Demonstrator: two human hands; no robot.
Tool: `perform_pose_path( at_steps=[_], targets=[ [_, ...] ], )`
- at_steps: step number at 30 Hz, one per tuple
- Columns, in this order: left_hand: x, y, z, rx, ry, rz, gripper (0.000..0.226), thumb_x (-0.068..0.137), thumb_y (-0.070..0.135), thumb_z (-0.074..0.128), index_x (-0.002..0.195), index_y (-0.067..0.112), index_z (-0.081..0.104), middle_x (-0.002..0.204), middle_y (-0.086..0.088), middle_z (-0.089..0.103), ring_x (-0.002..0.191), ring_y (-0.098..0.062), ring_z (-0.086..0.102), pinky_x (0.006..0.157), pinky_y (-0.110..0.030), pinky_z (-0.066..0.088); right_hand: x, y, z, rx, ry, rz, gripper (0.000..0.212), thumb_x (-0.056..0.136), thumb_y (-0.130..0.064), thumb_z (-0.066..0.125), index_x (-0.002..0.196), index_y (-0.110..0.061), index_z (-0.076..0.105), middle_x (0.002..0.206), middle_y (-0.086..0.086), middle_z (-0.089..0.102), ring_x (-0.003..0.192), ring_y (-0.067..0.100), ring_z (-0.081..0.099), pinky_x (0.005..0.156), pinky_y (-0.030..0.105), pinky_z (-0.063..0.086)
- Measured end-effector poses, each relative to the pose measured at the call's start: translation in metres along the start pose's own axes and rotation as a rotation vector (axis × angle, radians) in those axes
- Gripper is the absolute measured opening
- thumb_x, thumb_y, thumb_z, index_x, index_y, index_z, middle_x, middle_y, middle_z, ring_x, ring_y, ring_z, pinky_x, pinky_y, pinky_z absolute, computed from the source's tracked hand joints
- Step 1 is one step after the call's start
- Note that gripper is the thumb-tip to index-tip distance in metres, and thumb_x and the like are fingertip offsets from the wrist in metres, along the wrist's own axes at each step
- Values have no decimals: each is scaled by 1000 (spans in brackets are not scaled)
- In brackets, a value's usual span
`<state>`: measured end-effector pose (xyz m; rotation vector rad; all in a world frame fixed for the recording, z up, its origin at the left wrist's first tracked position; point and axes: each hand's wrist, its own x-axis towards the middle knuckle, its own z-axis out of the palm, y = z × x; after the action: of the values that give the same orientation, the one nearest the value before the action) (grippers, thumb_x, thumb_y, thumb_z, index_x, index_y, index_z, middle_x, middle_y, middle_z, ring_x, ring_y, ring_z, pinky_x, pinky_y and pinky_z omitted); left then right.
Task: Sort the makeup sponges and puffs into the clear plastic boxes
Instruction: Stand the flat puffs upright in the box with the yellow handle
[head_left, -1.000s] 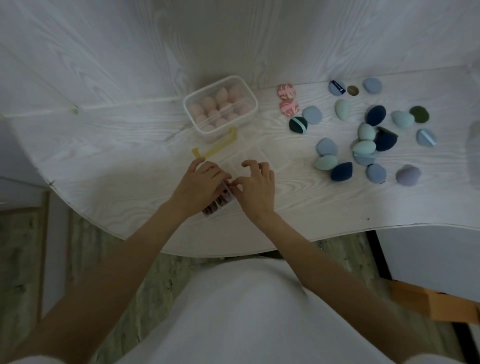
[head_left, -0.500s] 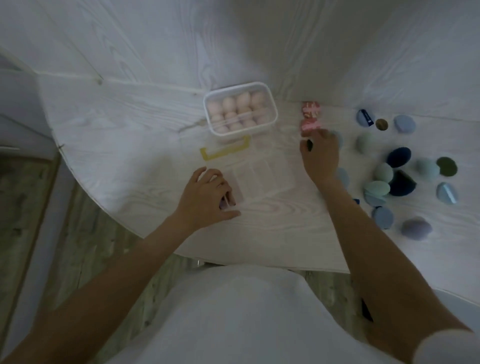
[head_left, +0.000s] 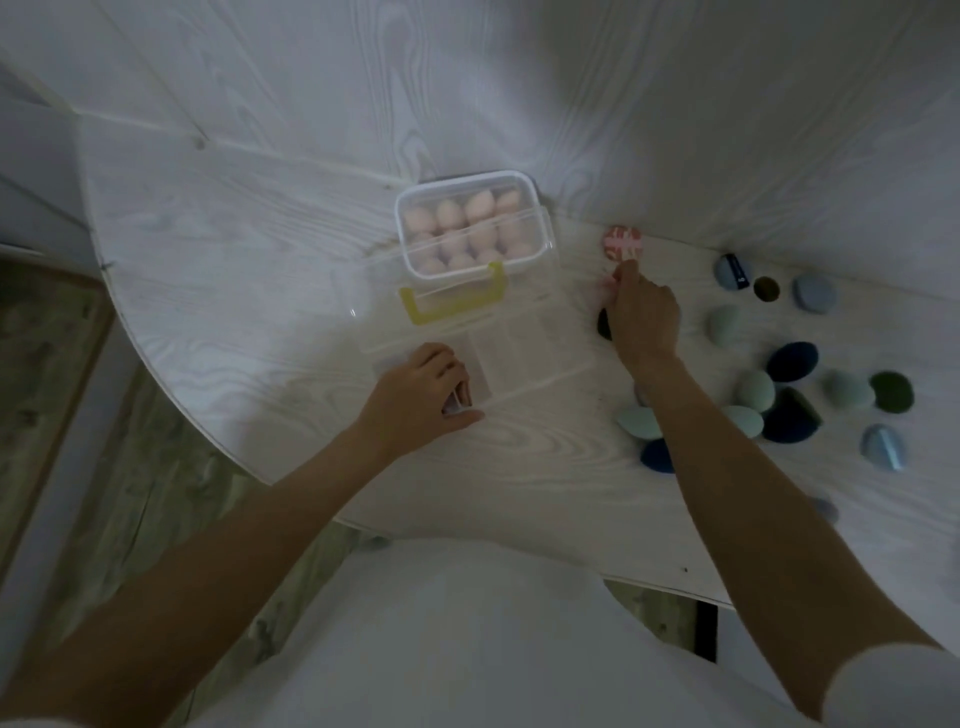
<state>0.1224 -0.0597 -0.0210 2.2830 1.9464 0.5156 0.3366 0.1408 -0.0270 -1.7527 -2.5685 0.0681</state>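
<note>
A clear box (head_left: 540, 205) at the back of the table holds several pale pink egg-shaped sponges. In front of it lies a second clear box (head_left: 524, 345) with dividers and a yellow handle (head_left: 451, 304). My left hand (head_left: 421, 400) is curled over pink puffs (head_left: 461, 402) at that box's near-left corner. My right hand (head_left: 644, 317) reaches right of the boxes, its fingertips pinching a pink patterned puff (head_left: 609, 283). A second pink patterned puff (head_left: 622, 242) lies just beyond. A dark puff (head_left: 603, 323) is partly hidden under my right hand.
Several blue, green and navy sponges and puffs (head_left: 792, 361) are scattered over the right side of the white table (head_left: 234, 291). White panelled walls meet behind the boxes. The table's curved front edge runs near my body, with floor at the left.
My right hand left the near box and went right and back to the pink patterned puffs. My left hand stayed at the box's corner. The view swung left.
</note>
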Motion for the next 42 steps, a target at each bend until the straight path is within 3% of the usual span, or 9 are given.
perform_pose_path(
  at_steps=[6,10,15,19,23,28,34,38,42],
  targets=[
    [14,9,-1,8,-58,7,49,77,59,52,82,14,68,89,0,67,101,-17,53,79,-22,42,-59,-25,-56,520,300,200,20,94,-22,50,109,-11,57,83,0,65,68,14,58,60,25,45],
    [14,0,-10,70,-14,129,36,81,49,56,85,16,71,95,1,68,100,-24,59,88,-32,40,-113,-79,-76,835,214,181,19,87,-30,62,95,-13,64,80,-11,63,69,0,57,63,7,44],
    [17,-8,-16,135,4,196,26,83,40,58,81,17,71,88,1,68,95,-26,60,89,-38,39,-125,-117,-40,785,170,155,21,87,-34,64,80,-14,63,71,-3,65,61,11,59,56,34,51],
    [18,-11,-17,138,-18,215,26,85,38,56,81,18,71,86,2,69,94,-25,61,92,-41,42,-124,-129,-25,456,202,47,19,84,-21,68,70,-12,58,62,2,58,53,18,54,39,26,38],
    [17,-16,-16,148,-25,255,24,83,39,60,84,18,71,88,3,69,95,-25,61,95,-43,40,-122,-134,-21,224,246,-1,21,81,-19,66,62,-12,60,67,6,57,68,25,51,52,32,42],
    [15,-19,-14,137,-19,271,26,81,41,62,87,17,72,90,3,70,98,-23,61,98,-42,35,-123,-133,-18,269,254,101,19,76,-27,72,63,-14,67,91,7,59,79,25,52,63,32,37],
    [15,-22,-13,10,20,286,21,86,26,54,94,12,68,91,-2,70,94,-23,62,94,-35,38,-124,-130,-9,271,200,-1,17,76,-24,70,60,-19,70,104,7,62,90,25,48,68,31,33],
    [33,-14,-28,-186,7,146,22,90,25,50,101,14,65,96,1,69,89,-19,63,76,-29,50,-127,-124,-6,367,149,-8,22,81,-30,57,72,-19,74,109,8,63,98,22,41,72,34,39],
    [98,4,-38,-378,-27,108,28,90,28,46,105,12,64,101,1,67,93,-12,57,79,-21,43,-129,-106,-8,510,121,-92,29,85,-35,49,86,-18,72,111,6,62,104,19,44,79,32,42]
  ],
)
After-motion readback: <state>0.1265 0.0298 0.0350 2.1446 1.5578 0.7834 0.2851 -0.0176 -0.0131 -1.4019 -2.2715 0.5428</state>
